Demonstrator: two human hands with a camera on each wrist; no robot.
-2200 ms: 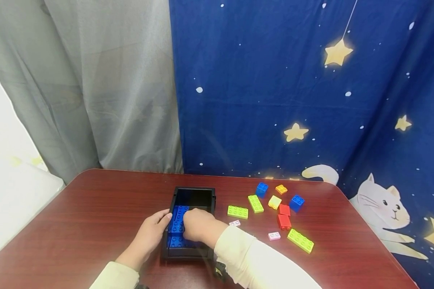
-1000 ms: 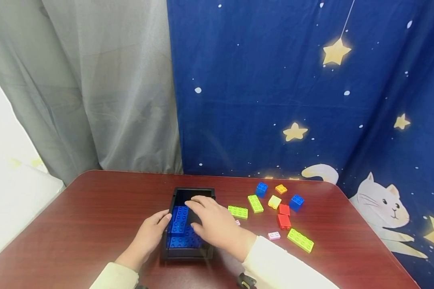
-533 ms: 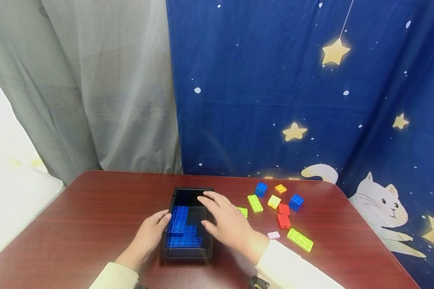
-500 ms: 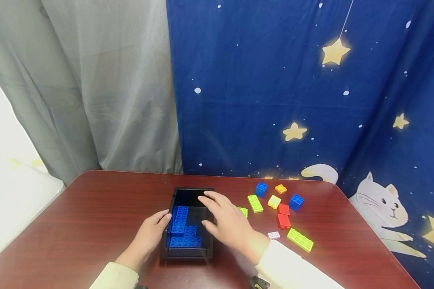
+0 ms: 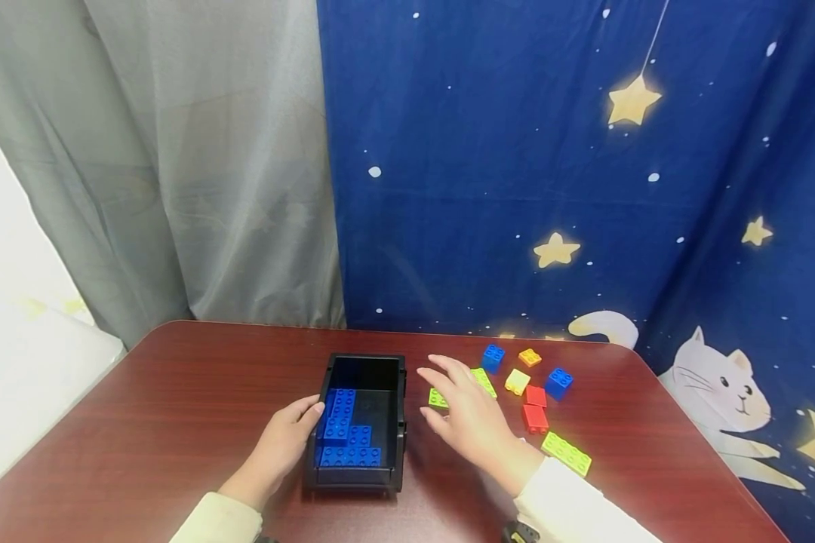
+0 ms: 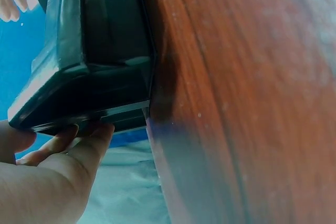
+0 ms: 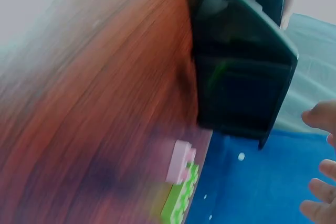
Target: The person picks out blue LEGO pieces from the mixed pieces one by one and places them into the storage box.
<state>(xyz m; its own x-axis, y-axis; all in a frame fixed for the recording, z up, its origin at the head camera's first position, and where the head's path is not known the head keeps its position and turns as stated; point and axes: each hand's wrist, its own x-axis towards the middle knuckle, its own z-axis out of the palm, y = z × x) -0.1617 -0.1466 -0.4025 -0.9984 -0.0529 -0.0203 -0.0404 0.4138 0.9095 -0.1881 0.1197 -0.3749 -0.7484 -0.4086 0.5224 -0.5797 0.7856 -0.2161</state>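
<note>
A black storage bin (image 5: pixel 358 477) stands on the table, with several blue toy bricks (image 5: pixel 339 422) lying in its left and near parts. My left hand (image 5: pixel 278 441) grips the bin's left wall, thumb on the rim and fingers against the outside, as the left wrist view also shows. To the right of the bin my right hand (image 5: pixel 474 418) hovers over the table, fingers spread and holding nothing. It partly covers two lime bricks in the head view. From the right wrist, a pink brick (image 7: pixel 179 162) and a lime brick (image 7: pixel 178 203) show on the table near the bin.
Right of my right hand lie two blue bricks (image 5: pixel 558 383), a yellow brick (image 5: pixel 517 381), an orange brick (image 5: pixel 529 357), two red bricks (image 5: pixel 535 419) and a long lime brick (image 5: pixel 567 452). Curtains (image 5: pixel 448 188) hang behind the table's far edge.
My right hand has come up out of the bin and moved right, its fingers opening from a fist. The blue bricks beneath it are uncovered. My left hand has kept its grip.
</note>
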